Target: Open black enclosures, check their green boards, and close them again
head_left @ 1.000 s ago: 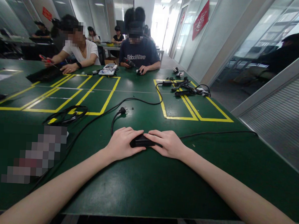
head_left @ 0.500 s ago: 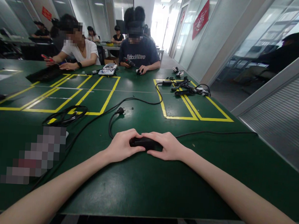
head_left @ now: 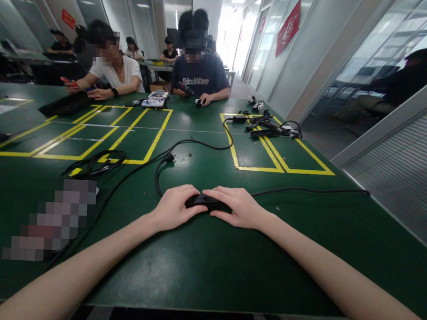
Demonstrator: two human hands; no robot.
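A black power adapter [head_left: 204, 203] lies low over the green tabletop [head_left: 179, 268], gripped at both ends. My left hand [head_left: 173, 208] wraps its left end, thumb on the near side and fingers on the far side. On the right end, my right hand [head_left: 237, 207] closes round it the same way. Both hands cover much of the adapter's body. From its left side a black cord curls up to a power plug [head_left: 169, 158]. A thin black cable [head_left: 305, 189] runs out from behind my right hand towards the table's right edge.
Left of my arm lie a coiled black cable [head_left: 95, 165] and a blurred-out long object [head_left: 53, 221]. Tangled adapters and cables [head_left: 272, 127] sit at the far right. Two people [head_left: 200, 73] work across the table, near a white device [head_left: 155, 99] and a black tray [head_left: 64, 103].
The plug has shifted very slightly left. Both hands keep their hold on the adapter, in nearly the same place.
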